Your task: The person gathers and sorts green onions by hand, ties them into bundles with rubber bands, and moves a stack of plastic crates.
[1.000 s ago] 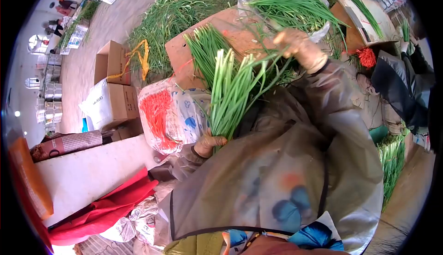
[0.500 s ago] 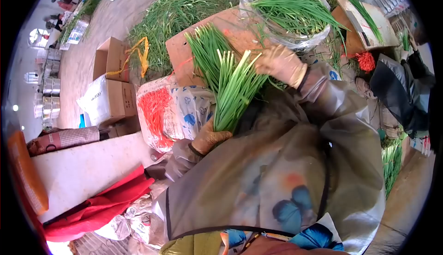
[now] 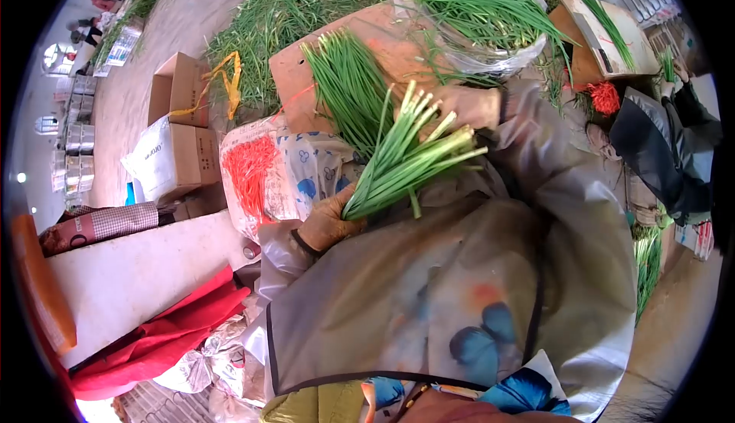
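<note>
My gloved left hand (image 3: 329, 222) is closed around one end of a bunch of chives (image 3: 398, 166), low in front of my apron. The bunch's pale cut ends fan out upward and to the right, in two loose clumps. Just behind those ends is my gloved right hand (image 3: 468, 106), near the stems. Its fingers are largely hidden, so I cannot tell whether they grip any. A second pile of chives (image 3: 346, 86) lies on the brown board (image 3: 289, 71) beyond the bunch.
Red ties (image 3: 253, 174) lie on a sack at the left, near a cardboard box (image 3: 184, 151). A plastic bag of chives (image 3: 478, 9) stands at the back, beside a heap of loose greens (image 3: 268, 32). Another person's dark sleeve (image 3: 693, 105) shows at far right.
The bunch's pale ends have spread, with part of them now tilted to the right. My right hand has shifted slightly and now sits behind the ends. The view has moved a little.
</note>
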